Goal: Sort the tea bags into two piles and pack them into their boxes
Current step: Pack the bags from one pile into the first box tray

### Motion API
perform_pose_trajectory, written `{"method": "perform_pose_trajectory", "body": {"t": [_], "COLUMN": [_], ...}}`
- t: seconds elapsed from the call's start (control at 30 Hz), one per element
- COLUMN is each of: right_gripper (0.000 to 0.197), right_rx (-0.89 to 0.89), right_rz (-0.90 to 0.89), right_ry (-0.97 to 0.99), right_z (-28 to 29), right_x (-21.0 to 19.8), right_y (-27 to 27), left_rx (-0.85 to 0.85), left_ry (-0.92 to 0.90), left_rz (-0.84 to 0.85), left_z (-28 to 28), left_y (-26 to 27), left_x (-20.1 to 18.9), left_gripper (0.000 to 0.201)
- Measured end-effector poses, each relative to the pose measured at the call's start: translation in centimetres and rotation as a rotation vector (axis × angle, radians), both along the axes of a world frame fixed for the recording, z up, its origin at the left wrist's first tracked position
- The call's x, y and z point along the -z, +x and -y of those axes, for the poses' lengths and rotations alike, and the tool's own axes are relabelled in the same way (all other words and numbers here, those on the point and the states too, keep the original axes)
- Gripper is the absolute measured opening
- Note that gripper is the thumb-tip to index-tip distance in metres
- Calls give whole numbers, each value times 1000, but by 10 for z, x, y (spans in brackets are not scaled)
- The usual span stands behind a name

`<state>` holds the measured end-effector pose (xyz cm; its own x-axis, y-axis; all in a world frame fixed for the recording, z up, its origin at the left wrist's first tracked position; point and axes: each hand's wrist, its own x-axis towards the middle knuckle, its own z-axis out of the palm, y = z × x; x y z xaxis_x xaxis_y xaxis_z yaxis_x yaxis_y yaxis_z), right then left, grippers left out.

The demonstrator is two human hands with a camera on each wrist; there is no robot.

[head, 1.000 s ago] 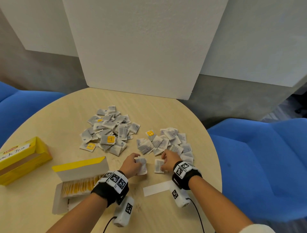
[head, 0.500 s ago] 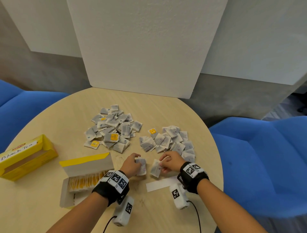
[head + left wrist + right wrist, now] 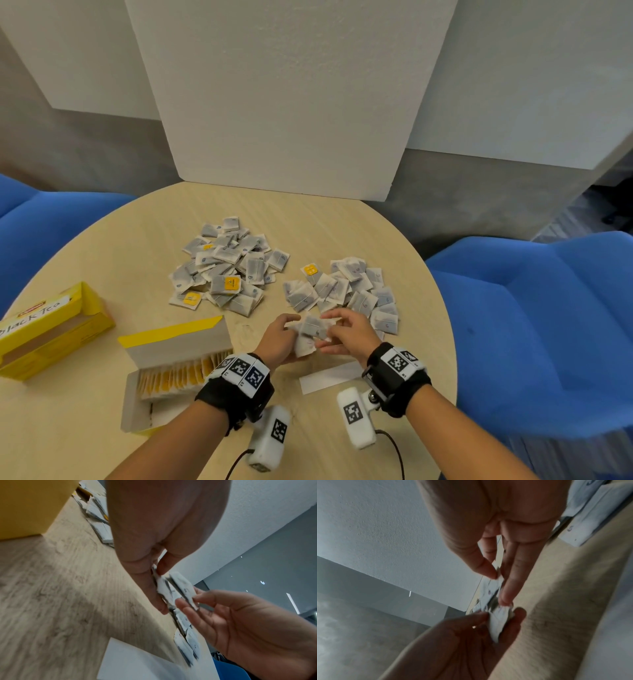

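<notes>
Two loose piles of white tea bags lie mid-table: a left pile (image 3: 229, 270) and a right pile (image 3: 346, 291). In front of the right pile my left hand (image 3: 291, 334) grips a small stack of tea bags (image 3: 308, 337) between thumb and fingers. My right hand (image 3: 329, 329) pinches one tea bag (image 3: 317, 323) and holds it against that stack. The left wrist view shows the stack (image 3: 163, 586) with the added tea bag (image 3: 185, 589) beside it. In the right wrist view my thumb and fingers pinch that bag (image 3: 494, 584) above the left hand's stack (image 3: 500, 620).
An open box (image 3: 174, 370) holding yellow-tagged tea bags stands by my left wrist. A yellow Black Tea box (image 3: 51, 329) lies at the far left. A white paper strip (image 3: 329, 377) lies under my right wrist. A white foam board (image 3: 287, 102) stands at the back, with blue chairs (image 3: 531, 325) around.
My right hand lifted a tea bag off the table and carried it left to the stack in my left hand. Both hands have come together, slightly raised.
</notes>
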<state>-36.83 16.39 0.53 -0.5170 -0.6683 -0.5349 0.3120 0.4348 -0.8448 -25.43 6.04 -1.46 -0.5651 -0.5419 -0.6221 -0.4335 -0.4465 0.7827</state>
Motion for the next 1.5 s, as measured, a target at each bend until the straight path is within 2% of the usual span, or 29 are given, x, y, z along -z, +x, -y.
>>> {"method": "perform_pose_trajectory", "body": {"t": [0.07, 0.17, 0.33, 0.47, 0.53, 0.67, 0.77, 0.93, 1.03, 1.17, 1.3, 1.4, 1.5], "right_gripper": [15, 16, 16, 10, 3, 25, 43, 35, 26, 13, 11, 8, 10], "right_rx": [62, 83, -44, -198, -153, 60, -18, -28, 14, 32, 88, -55, -217], "right_rz": [-45, -131, -441, -493, -534, -673, -738, -795, -809, -738, -497, -295, -238], "right_ry": [45, 78, 116, 87, 105, 347, 523, 518, 454, 385, 180, 13, 6], "right_z": [2, 2, 3, 7, 8, 4, 2, 2, -4, -11, -10, -6, 1], "right_x": [7, 17, 26, 22, 20, 20, 27, 39, 40, 36, 13, -5, -6], "right_y": [5, 10, 22, 22, 3, -59, -84, -87, -87, -89, -78, -52, -20], "left_rx": [-22, -79, -81, 21, 21, -13, 5, 32, 22, 27, 16, 19, 59], "left_ry": [-8, 24, 66, -7, -17, 34, 23, 63, 88, 81, 119, 154, 154], "left_rz": [-11, -48, -85, -53, -39, 1, 23, 53, 64, 89, 111, 92, 57], "left_z": [-1, -2, -5, -7, -4, 0, 1, 2, 3, 3, 0, -1, -4], "left_y": [-1, -1, -2, -4, -4, -4, -8, -12, -12, -14, -14, -15, -15], "left_x": [0, -2, -8, -4, -2, -1, 2, 4, 2, 2, -3, -10, -17], "left_gripper": [27, 27, 18, 29, 26, 15, 13, 15, 17, 17, 13, 27, 39]}}
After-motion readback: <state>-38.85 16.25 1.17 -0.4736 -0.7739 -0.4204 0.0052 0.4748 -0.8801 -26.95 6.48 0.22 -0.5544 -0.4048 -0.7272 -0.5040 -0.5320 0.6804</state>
